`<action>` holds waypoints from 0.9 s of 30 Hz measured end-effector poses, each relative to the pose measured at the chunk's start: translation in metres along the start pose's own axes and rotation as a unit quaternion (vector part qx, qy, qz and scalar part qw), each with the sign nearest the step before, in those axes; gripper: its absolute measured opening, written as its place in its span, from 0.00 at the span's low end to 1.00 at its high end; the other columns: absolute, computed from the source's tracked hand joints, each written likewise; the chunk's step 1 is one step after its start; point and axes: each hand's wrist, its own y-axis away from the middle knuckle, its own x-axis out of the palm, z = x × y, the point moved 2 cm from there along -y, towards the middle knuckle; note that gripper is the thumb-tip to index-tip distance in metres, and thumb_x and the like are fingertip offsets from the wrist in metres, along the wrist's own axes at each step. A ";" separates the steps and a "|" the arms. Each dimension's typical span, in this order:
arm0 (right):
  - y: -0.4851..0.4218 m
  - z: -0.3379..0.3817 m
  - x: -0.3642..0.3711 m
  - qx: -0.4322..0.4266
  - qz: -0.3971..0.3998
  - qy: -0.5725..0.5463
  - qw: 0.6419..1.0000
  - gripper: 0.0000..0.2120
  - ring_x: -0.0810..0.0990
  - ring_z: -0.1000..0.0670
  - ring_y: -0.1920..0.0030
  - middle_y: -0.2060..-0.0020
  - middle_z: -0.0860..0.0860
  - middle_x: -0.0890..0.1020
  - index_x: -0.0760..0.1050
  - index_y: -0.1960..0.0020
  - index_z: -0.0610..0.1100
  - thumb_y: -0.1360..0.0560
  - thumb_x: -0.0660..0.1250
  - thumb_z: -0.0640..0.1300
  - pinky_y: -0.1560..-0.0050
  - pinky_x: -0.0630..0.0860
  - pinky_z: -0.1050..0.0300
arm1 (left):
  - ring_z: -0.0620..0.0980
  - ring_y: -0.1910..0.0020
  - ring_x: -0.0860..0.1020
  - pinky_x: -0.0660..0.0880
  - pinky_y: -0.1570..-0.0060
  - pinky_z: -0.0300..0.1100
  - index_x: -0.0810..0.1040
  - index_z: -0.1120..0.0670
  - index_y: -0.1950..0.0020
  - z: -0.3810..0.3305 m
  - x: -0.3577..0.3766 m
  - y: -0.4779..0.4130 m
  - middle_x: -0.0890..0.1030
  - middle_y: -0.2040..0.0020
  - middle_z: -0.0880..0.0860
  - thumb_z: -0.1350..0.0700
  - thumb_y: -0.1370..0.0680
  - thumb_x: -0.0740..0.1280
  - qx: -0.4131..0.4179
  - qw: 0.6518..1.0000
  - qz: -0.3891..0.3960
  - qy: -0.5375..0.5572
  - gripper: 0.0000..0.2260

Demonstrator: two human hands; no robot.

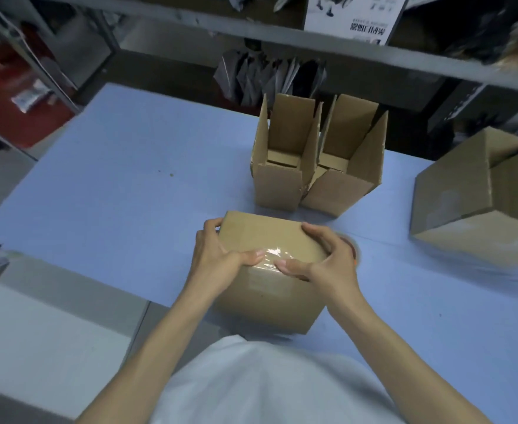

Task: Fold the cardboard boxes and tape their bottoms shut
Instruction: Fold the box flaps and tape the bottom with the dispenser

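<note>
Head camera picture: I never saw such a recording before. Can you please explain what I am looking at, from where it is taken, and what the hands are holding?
There is no machine here. A person wears a camera on the head, looking forward and down, so you see their own arms. The left hand and the right hand grip a box on a blue table. Both thumbs press clear tape onto its near edge. Behind it stand an open box and a second open box, flaps up. A big box lies at the right. A roll, probably tape, peeks out behind the right hand.
</note>
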 end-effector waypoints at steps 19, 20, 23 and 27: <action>-0.003 0.011 0.001 -0.200 -0.096 0.234 0.947 0.20 0.62 0.50 0.33 0.34 0.50 0.68 0.75 0.37 0.62 0.29 0.68 0.60 0.34 0.64 0.54 | 0.50 0.33 0.63 0.66 0.39 0.45 0.64 0.46 0.29 -0.004 0.009 -0.003 0.63 0.33 0.47 0.47 0.30 0.74 0.054 0.992 -0.088 -0.072 0.33; -0.001 0.016 0.003 -0.289 -0.074 0.247 0.922 0.20 0.65 0.51 0.34 0.35 0.50 0.70 0.78 0.39 0.58 0.30 0.70 0.59 0.36 0.66 0.56 | 0.48 0.34 0.61 0.65 0.39 0.43 0.67 0.45 0.30 -0.007 0.009 -0.003 0.63 0.33 0.47 0.47 0.29 0.74 0.108 0.985 -0.101 -0.092 0.30; 0.002 0.015 0.011 -0.412 0.008 0.258 0.874 0.12 0.78 0.53 0.49 0.50 0.53 0.82 0.84 0.50 0.47 0.30 0.73 0.52 0.52 0.76 0.56 | 0.44 0.43 0.67 0.69 0.42 0.40 0.83 0.47 0.48 -0.019 0.009 0.000 0.75 0.44 0.44 0.47 0.28 0.74 0.302 0.936 -0.094 -0.151 0.10; -0.002 0.013 0.012 -0.441 -0.052 0.267 0.855 0.09 0.82 0.49 0.60 0.60 0.54 0.85 0.85 0.57 0.46 0.27 0.68 0.49 0.65 0.76 0.59 | 0.47 0.57 0.76 0.74 0.57 0.45 0.86 0.51 0.55 -0.014 0.006 -0.001 0.81 0.59 0.46 0.47 0.31 0.75 0.428 0.891 -0.011 -0.153 0.10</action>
